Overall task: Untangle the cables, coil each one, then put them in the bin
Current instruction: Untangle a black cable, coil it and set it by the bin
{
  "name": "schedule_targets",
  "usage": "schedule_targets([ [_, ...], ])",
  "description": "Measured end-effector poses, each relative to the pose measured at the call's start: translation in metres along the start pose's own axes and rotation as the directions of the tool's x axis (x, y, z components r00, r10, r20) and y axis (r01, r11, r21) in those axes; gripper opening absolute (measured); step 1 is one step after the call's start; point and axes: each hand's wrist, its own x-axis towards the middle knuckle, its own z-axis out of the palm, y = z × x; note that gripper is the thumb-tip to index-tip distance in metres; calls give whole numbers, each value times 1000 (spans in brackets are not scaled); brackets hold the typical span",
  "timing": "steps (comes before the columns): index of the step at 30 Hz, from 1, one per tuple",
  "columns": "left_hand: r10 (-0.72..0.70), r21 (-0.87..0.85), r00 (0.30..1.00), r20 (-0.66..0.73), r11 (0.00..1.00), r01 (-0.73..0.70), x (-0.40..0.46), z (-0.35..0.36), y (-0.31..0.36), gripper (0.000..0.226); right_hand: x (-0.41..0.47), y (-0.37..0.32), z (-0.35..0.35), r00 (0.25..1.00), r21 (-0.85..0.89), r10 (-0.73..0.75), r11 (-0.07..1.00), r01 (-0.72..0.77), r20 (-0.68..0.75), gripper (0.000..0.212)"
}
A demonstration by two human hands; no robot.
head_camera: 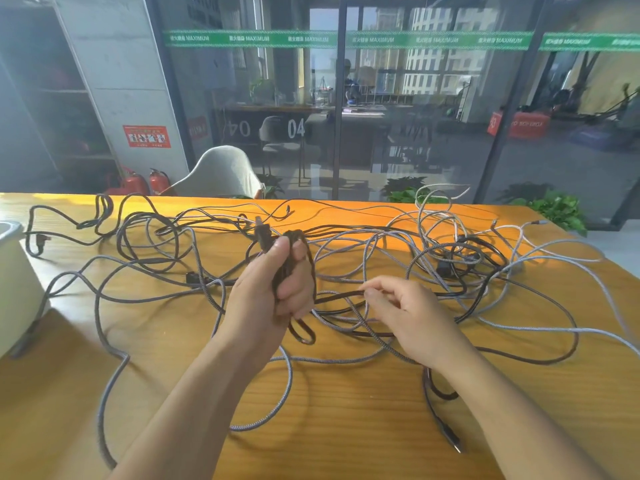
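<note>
Glass partitions with a green band close off the office behind our long orange wooden table (346,427), which carries everything we work on. At its left edge stands a pale rounded plastic bin (14,278), only partly in view.

Across the middle and the right half of the table spreads the tangle of grey braided cables (519,327), looping from the far edge almost to the near one. Woven through them runs the dark brown cable (145,244), whose loose stretch trails toward the far left corner.

Our left hand (273,289), raised above the centre of the table, grips a half-made coil of that dark cable (294,271), fingers curled tight round the upright bundle, with a small loop hanging below the palm. Our right hand (405,317) is just beside it on the right, thumb and forefinger pinching the dark strand (339,296) that leaves the coil; the other fingers are loosely curled.

That strand lies nearly level, running left to right between the two hands, so we judge the right hand is the one to feed the next turn leftward onto the coil. Grey loops cross under it and may snag.
</note>
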Motion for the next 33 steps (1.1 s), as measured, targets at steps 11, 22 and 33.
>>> schedule_targets([
  [11, -324, 247, 910, 257, 933, 262, -7, 5, -1, 30, 6, 13, -14, 930, -181, -1, 981, -70, -368, 26],
  [22, -483, 615, 858, 176, 734, 287, -5, 8, -13, 34, 2, -1, -30, 843, 38, -83, 992, 122, -532, 27],
  [33, -250, 637, 967, -50, 738, 223, -1, 8, -23, 26, -17, -36, -6, 958, 260, -169, 938, 229, -233, 23],
])
